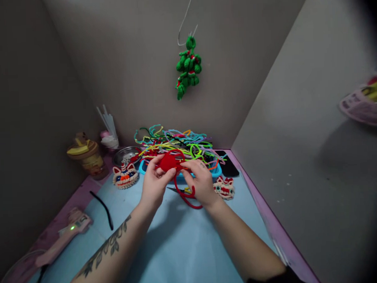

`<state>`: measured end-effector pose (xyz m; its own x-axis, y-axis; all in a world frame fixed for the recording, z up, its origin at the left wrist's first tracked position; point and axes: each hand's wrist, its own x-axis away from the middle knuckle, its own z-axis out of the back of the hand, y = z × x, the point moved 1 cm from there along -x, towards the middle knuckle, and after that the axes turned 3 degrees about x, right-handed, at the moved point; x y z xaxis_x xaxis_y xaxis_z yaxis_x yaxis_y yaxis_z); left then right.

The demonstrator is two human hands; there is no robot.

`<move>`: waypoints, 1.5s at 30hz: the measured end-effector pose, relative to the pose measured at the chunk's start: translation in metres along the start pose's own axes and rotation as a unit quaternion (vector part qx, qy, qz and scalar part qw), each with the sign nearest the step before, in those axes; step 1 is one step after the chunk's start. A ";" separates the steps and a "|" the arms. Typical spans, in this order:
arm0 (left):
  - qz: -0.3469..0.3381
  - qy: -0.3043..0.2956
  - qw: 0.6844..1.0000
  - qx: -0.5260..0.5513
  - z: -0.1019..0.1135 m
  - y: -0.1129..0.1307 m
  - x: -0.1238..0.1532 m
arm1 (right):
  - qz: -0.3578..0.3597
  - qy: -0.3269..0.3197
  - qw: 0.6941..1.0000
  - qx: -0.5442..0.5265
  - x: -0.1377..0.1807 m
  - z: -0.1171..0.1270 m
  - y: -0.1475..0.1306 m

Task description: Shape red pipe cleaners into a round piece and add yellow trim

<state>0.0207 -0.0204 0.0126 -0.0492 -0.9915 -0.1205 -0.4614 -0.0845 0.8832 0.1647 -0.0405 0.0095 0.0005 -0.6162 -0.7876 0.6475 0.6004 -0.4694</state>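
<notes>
Above the middle of the table, my left hand (155, 177) grips the left side of a rounded red pipe-cleaner piece (168, 162). At its right side, the fingers of my right hand (199, 180) are pinched together on the same piece. A long red pipe cleaner (190, 205) loops down from it below my hands. Under that loop lies a pair of scissors with yellow on the handle (187, 190). Two cream animal-face pieces flank my hands: one with orange and blue (125, 176) to the left, one with red ears (224, 187) to the right.
Behind my hands, a blue tray (218, 170) overflows with coloured pipe cleaners (197, 145). A metal bowl (119, 155), a brown cup (88, 159) and a black phone (229, 167) stand around it. A pink glue gun (66, 240) and a black pipe cleaner (103, 208) lie left. Green work (189, 67) hangs above.
</notes>
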 end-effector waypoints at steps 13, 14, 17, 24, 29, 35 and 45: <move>0.047 -0.012 0.999 -0.021 0.001 0.003 0.002 | -0.020 0.019 1.000 -0.014 -0.001 0.002 -0.004; 0.050 -0.014 0.998 -0.020 0.001 0.003 0.002 | -0.031 0.023 0.999 -0.020 -0.001 0.002 -0.004; 0.062 -0.030 0.998 -0.016 0.000 0.003 0.004 | -0.075 0.031 0.996 -0.034 -0.001 0.003 -0.006; 0.045 -0.045 0.998 -0.020 -0.005 0.005 0.007 | -0.156 0.040 0.983 -0.089 0.000 0.002 -0.007; 0.022 -0.047 0.997 -0.049 -0.004 0.005 0.006 | -0.101 0.026 0.994 -0.045 -0.001 0.004 -0.009; -0.028 -0.032 0.995 -0.090 -0.002 0.004 0.005 | -0.065 0.032 0.996 -0.051 -0.003 0.003 -0.011; -0.104 -0.043 0.979 -0.170 -0.004 0.008 0.010 | -0.114 0.030 0.990 -0.081 -0.001 -0.001 -0.013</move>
<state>0.0198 -0.0317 0.0198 -0.0675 -0.9388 -0.3379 -0.1477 -0.3255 0.9339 0.1556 -0.0472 0.0158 -0.1801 -0.7160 -0.6745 0.4950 0.5266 -0.6912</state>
